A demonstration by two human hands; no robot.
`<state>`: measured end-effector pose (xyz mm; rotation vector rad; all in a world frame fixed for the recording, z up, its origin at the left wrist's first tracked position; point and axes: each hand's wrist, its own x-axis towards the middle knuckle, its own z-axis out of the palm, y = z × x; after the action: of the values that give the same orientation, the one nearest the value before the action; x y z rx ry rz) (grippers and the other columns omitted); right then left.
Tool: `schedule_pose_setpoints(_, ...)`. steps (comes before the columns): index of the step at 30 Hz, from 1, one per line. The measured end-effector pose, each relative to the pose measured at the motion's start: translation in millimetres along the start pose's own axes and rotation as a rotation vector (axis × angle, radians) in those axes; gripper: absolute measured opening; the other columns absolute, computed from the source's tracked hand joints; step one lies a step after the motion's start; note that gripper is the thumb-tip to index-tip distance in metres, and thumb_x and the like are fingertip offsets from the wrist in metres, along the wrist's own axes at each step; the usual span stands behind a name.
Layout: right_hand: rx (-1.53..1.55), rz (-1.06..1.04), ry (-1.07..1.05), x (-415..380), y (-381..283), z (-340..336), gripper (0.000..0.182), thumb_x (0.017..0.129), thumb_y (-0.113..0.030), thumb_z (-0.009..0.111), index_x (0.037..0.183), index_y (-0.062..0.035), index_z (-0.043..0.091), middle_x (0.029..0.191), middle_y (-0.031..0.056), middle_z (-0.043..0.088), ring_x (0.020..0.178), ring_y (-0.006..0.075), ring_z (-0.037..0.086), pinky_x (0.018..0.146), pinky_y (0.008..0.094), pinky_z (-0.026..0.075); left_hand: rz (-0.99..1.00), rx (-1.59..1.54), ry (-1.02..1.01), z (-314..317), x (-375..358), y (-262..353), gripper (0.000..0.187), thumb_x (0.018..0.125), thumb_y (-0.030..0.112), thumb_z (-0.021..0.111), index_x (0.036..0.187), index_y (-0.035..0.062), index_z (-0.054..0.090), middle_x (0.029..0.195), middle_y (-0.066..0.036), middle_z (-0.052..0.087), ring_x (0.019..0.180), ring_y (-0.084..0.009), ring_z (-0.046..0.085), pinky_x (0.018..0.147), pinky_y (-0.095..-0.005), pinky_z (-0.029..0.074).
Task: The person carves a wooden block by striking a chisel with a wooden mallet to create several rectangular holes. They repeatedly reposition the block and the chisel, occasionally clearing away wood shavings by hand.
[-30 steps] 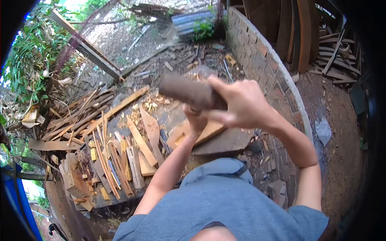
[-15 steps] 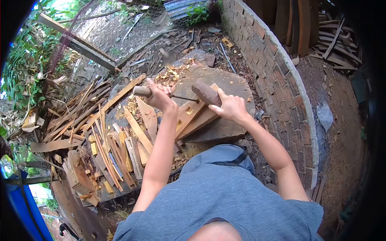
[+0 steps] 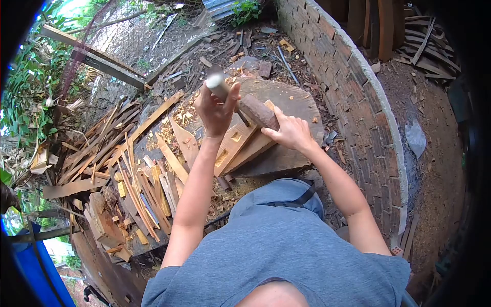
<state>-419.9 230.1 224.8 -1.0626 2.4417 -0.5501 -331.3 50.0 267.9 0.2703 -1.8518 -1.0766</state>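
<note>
My left hand (image 3: 214,115) is closed round the wooden handle of a chisel (image 3: 219,88), its pale butt end facing up toward me. The dark blade slants down to a wooden board (image 3: 230,148) with rectangular mortises cut in it; its tip is near the upper hole. My right hand (image 3: 292,132) grips a mallet-like block of dark wood (image 3: 259,112), held low over the boards just right of the blade. Any handle on the block is hidden by my hand. A second board (image 3: 258,149) lies alongside the mortised one.
Both boards rest on a broad tree-stump block (image 3: 294,105) strewn with shavings. Cut strips and offcuts (image 3: 146,197) lie to the left, beside a pile of scrap wood (image 3: 97,146). A curved brick wall (image 3: 353,97) stands close on the right.
My left hand has swung the chisel from a low leftward slant to a steeper angle, handle end raised toward the camera. The right hand and block stay nearly in place.
</note>
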Motion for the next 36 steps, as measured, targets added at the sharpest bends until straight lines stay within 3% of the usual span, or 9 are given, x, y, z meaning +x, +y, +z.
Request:
schedule_pose_setpoints(3, 0.009, -0.001, -0.002, 0, 1, 1, 0.084, 0.079, -0.058, 0.063, 0.142, -0.0084, 0.042, 0.096, 0.0265, 0.069, 0.094, 0.0429, 0.067, 0.083, 0.0504, 0.051, 0.056, 0.039, 0.005, 3, 6, -7, 0.029, 0.088, 0.025, 0.075, 0.085, 0.002, 0.057, 0.067, -0.006, 0.066, 0.05, -0.013, 0.063, 0.045, -0.0226, 0.049)
schedule_pose_setpoints(5, 0.011, 0.004, 0.003, 0, 2, 2, 0.083, 0.079, -0.058, 0.063, 0.142, -0.0084, 0.042, 0.096, 0.0263, 0.069, 0.093, 0.0428, 0.067, 0.083, 0.0504, 0.051, -0.027, -0.104, 0.109, 7, 9, -5, 0.025, 0.088, 0.02, 0.073, 0.079, 0.0032, 0.057, 0.063, -0.004, 0.063, 0.05, -0.0104, 0.061, 0.044, -0.0215, 0.044)
schedule_pose_setpoints(10, 0.011, -0.01, 0.009, 1, 4, 6, 0.083, 0.079, -0.058, 0.063, 0.142, -0.0084, 0.042, 0.095, 0.0256, 0.069, 0.093, 0.0425, 0.067, 0.082, 0.0503, 0.051, -0.098, -0.288, 0.313, 23, 16, 1, 0.018, 0.089, 0.012, 0.069, 0.078, 0.0036, 0.056, 0.061, -0.001, 0.056, 0.047, -0.007, 0.054, 0.042, -0.0218, 0.04)
schedule_pose_setpoints(12, 0.015, -0.01, 0.017, 2, 5, 7, 0.083, 0.079, -0.058, 0.063, 0.143, -0.0089, 0.042, 0.095, 0.0254, 0.069, 0.093, 0.0423, 0.067, 0.082, 0.0501, 0.051, -0.1, -0.328, 0.259, 27, 18, 11, 0.016, 0.09, 0.009, 0.064, 0.08, 0.003, 0.052, 0.061, -0.002, 0.053, 0.046, -0.0087, 0.052, 0.04, -0.0249, 0.045)
schedule_pose_setpoints(21, 0.018, -0.03, 0.056, 0, 4, 9, 0.079, 0.079, -0.053, 0.064, 0.14, -0.0067, 0.043, 0.09, 0.0246, 0.07, 0.087, 0.0412, 0.069, 0.078, 0.0493, 0.053, -0.049, -0.191, 0.192, 33, 9, -10, 0.014, 0.09, 0.005, 0.062, 0.08, 0.0028, 0.053, 0.059, -0.001, 0.051, 0.046, -0.0074, 0.05, 0.04, -0.0239, 0.043)
schedule_pose_setpoints(32, 0.024, 0.012, 0.006, -1, 1, 5, 0.083, 0.079, -0.058, 0.063, 0.142, -0.0082, 0.042, 0.094, 0.0258, 0.069, 0.092, 0.0422, 0.067, 0.081, 0.0503, 0.051, 0.026, -0.108, 0.091, 33, 7, -10, 0.015, 0.091, 0.006, 0.062, 0.079, 0.0036, 0.053, 0.06, -0.001, 0.052, 0.047, -0.0062, 0.051, 0.042, -0.0217, 0.041)
schedule_pose_setpoints(36, 0.023, 0.026, -0.009, -2, -1, 2, 0.082, 0.079, -0.057, 0.063, 0.142, -0.0089, 0.042, 0.094, 0.0254, 0.069, 0.093, 0.042, 0.067, 0.081, 0.0501, 0.051, 0.121, -0.077, -0.03, 31, 4, -6, 0.02, 0.093, 0.015, 0.066, 0.08, 0.005, 0.054, 0.067, 0.0, 0.053, 0.047, -0.0072, 0.051, 0.042, -0.0211, 0.04)
